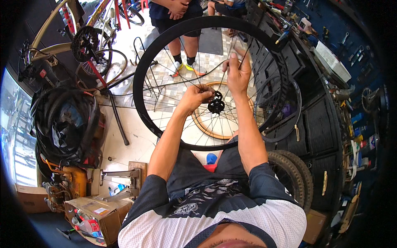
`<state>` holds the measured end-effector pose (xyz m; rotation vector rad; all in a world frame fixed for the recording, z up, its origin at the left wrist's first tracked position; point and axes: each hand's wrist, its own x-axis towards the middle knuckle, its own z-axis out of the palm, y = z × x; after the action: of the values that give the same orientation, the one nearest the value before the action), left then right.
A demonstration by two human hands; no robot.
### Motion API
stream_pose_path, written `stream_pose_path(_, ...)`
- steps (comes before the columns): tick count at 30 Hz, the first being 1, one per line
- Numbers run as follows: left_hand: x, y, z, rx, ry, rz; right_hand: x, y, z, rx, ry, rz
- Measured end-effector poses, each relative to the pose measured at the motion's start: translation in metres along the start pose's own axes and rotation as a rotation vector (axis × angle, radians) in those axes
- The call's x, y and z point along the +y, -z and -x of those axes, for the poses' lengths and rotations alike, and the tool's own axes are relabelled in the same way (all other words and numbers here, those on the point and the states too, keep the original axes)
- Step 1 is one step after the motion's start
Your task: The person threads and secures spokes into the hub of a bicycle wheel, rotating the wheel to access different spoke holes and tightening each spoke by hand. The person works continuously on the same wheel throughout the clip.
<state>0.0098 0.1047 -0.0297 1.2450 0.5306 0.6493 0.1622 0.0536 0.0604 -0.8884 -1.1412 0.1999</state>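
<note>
A bicycle wheel with a deep black rim (142,89) and thin spokes stands before me, its lower edge by my thighs. At its middle is a black hub (216,106). My left hand (197,98) is closed in a pinch right beside the hub's upper flange; whatever lies between thumb and fingers is too small to make out. Higher up and to the right, my right hand (238,74) is raised among the spokes. Its fingertips are smeared by motion, and a thin dark spoke-like line runs by them. I cannot tell if the fingers grip it.
Behind the wheel lies a tan rim (197,120) on the floor. Another person (188,41) stands beyond it. Bicycle frames and a black heap of tyres (62,124) are on the left. Black drawers (320,128), knobby tyres (291,173) and a tool wall flank the right.
</note>
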Motion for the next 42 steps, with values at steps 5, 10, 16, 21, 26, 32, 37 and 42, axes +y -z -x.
stream_pose_path(5,0.002,0.003,-0.001,-0.019,-0.013,-0.005,0.008,0.016,0.004,-0.054,-0.233,-0.297)
stream_pose_path(10,0.002,0.003,0.000,-0.052,-0.010,-0.052,0.009,0.017,-0.003,-0.276,-0.339,-0.579)
stream_pose_path(16,0.003,0.001,0.006,-0.009,-0.001,-0.020,0.008,0.007,0.000,-0.145,-0.415,-0.658)
stream_pose_path(21,0.012,-0.004,0.020,0.128,-0.073,-0.400,0.010,0.003,0.011,-0.029,-0.249,-0.426)
stream_pose_path(26,0.099,-0.051,0.084,0.431,-0.103,-1.089,-0.010,0.015,0.028,-0.019,-0.201,-0.223)
stream_pose_path(32,0.119,-0.078,0.067,0.551,-0.661,-0.422,-0.049,0.012,0.040,-0.013,-0.200,0.001)
stream_pose_path(37,0.138,-0.077,0.027,0.380,-0.672,-0.068,-0.059,0.017,0.043,-0.065,-0.105,0.092)
stream_pose_path(42,0.155,-0.063,0.006,0.217,-0.711,0.010,-0.079,0.018,0.045,-0.041,-0.086,0.185)
